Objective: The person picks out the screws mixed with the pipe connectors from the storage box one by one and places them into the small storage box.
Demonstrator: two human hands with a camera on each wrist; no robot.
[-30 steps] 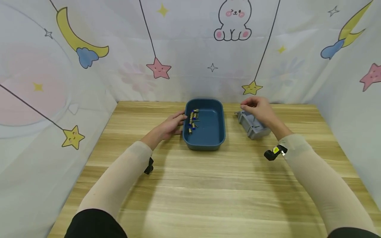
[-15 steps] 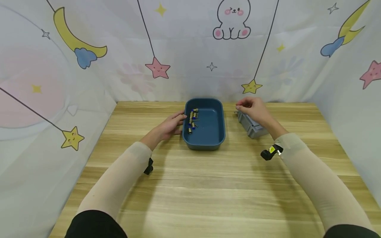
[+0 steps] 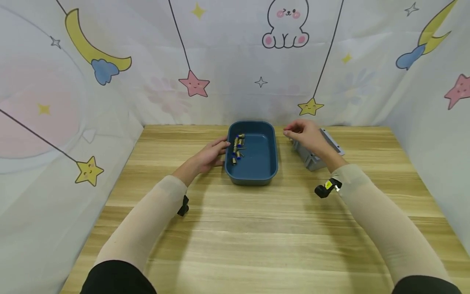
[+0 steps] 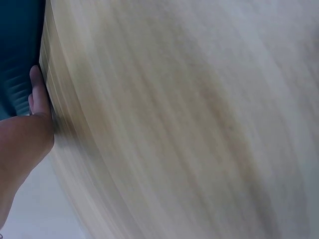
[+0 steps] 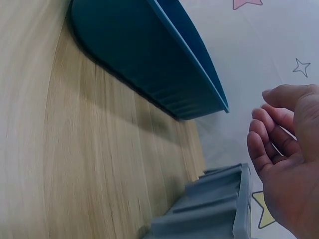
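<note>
Nearest, two forearms in beige sleeves (image 3: 143,228) reach out over the wooden table (image 3: 257,237), each with a small black camera strapped at the wrist.

Farther in, the left hand (image 3: 207,156) lies flat on the table with relaxed fingers, its fingertips (image 4: 37,94) touching the left wall of the blue plastic tray (image 3: 269,171). It grasps nothing. The tray sits mid-table, and a cluster of small brass fittings with blue ends (image 3: 237,149) lies along its left inner side.

To the right, the right hand (image 3: 306,136) hovers above the grey plastic box (image 3: 312,161), which stands just right of the tray and apart from it. The fingers (image 5: 261,144) are loosely curled toward the palm; the right wrist view shows nothing between them, so the hand looks released. A flat grey lid (image 3: 332,142) shows just behind the hand.

As a judgement, the hand is heading leftward for the fittings. Done well, the left hand keeps light pressure on the tray wall so it cannot slide, while the right comes over the rim from above and pinches a single fitting rather than raking the cluster.
</note>
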